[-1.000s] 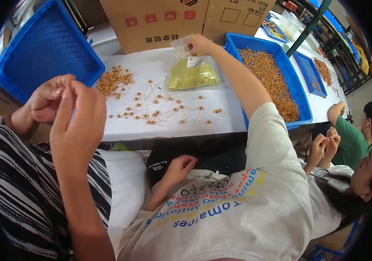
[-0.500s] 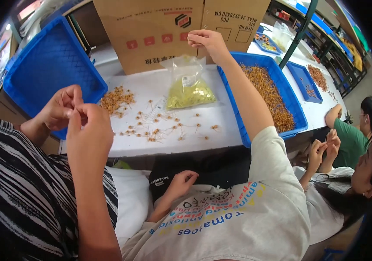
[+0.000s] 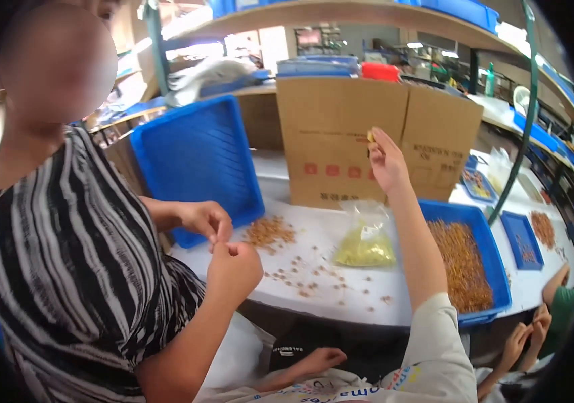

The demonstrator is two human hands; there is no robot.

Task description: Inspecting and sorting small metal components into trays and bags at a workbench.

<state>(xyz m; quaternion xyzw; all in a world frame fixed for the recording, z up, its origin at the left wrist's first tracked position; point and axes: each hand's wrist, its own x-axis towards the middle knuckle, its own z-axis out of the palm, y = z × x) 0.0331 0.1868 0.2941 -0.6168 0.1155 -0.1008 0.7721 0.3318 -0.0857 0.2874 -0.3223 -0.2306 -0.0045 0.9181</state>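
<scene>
My right hand (image 3: 387,164) is raised in front of the cardboard box (image 3: 340,127), thumb and fingers pinched together. A tiny yellowish spot shows at its fingertips, too small to name. My left hand (image 3: 324,359) rests low over my lap by dark cloth, fingers loosely stretched, with nothing seen in it. On the white table (image 3: 300,305) between my arm and the neighbour lie several small brown bead-like pieces with thin stems (image 3: 307,285). Beside my right forearm stands a clear plastic bag (image 3: 366,245) of yellow-green contents. A blue tray (image 3: 505,299) of brown stemmed pieces sits right of that forearm.
At left, a person in a striped top (image 3: 92,248) pinches both hands together (image 3: 223,252) over the table edge. Behind them leans a blue tray (image 3: 199,161) beside a brown heap (image 3: 270,232). Another worker's hands (image 3: 528,336) are at lower right, near a small blue tray (image 3: 520,242).
The view has tilted up and turned left, bringing shelves and the neighbour's upper body into sight. My right hand stays raised and pinched; my left hand stays low at my lap.
</scene>
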